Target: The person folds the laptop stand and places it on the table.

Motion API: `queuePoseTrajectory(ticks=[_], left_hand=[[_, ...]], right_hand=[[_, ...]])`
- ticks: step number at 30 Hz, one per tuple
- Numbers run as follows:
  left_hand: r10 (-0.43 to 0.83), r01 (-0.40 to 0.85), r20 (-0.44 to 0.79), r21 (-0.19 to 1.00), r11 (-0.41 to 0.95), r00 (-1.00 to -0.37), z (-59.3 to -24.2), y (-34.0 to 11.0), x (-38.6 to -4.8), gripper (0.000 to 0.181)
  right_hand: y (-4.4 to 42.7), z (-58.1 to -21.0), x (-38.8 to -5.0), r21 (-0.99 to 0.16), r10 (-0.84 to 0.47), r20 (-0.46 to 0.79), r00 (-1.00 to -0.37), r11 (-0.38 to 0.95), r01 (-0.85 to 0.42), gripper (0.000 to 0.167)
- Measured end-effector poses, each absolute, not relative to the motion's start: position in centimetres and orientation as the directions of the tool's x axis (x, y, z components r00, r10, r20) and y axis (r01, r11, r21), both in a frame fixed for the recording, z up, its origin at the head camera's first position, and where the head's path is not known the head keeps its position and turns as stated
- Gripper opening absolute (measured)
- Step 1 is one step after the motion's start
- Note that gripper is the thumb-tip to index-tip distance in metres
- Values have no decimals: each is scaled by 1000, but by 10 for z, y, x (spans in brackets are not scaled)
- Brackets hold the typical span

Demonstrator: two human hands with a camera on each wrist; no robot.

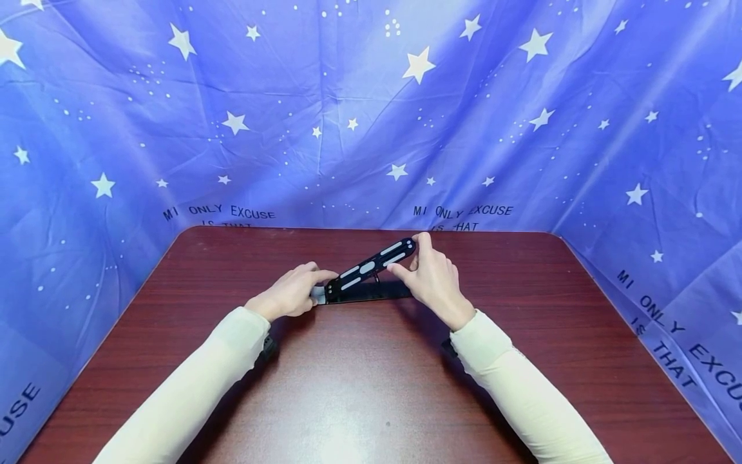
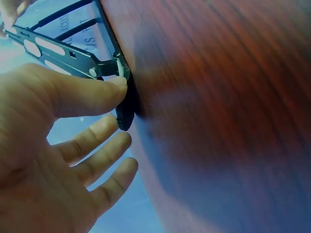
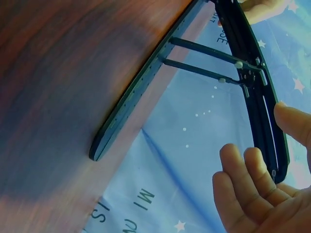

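"Starting from the left, what do we have hold of?"

"Our left hand [image 1: 292, 291] pinches the hinged end of a black folding laptop stand [image 1: 378, 260] between thumb and forefinger. In the left wrist view our other three fingers are spread free of it."

"Where's the stand itself?"

"Between our hands, towards the far edge of the surface [image 1: 348, 386]. Its base [image 3: 133, 94] looks to rest along the wood, and its padded upper plate [image 1: 358, 270] slants up to the right. Two struts [image 3: 209, 51] bridge the gap."

"And at the right?"

"Our right hand [image 1: 436, 276] grips the plate's raised end, thumb against its edge."

"So how far along are we?"

"Partway, we'd judge. The plate is off the base, with the struts spanning the opening. Whether we're raising it or folding it down, we can't tell from this moment."

"What's left, then?"

"Probably settling the angle or closing it flat, then letting go; both hands are engaged, so neither is done."
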State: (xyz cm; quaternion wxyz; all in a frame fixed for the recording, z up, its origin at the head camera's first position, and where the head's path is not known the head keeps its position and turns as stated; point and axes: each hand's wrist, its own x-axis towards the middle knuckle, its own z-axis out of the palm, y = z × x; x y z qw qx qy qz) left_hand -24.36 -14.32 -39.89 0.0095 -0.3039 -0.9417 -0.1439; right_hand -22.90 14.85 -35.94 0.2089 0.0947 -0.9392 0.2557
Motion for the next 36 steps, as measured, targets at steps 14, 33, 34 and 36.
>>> queuePoseTrajectory(ticks=[14,33,34,36], left_hand=[[447,439,54,330,836,-893,-403,-153,-235,42],[441,441,75,313,841,-895,-407,-153,-238,35],[444,443,74,312,840,-893,-406,-153,-239,34],[455,455,79,309,835,-887,-406,-154,-241,33]], right_hand=[[181,-350,-250,-671,-307,334,-891,586,-454,53],[190,-349,-259,-744,-361,287,-887,500,-443,35],[190,-349,-258,-743,-358,286,-889,503,-441,35],[189,-349,-257,-741,-353,288,-890,506,-440,34]])
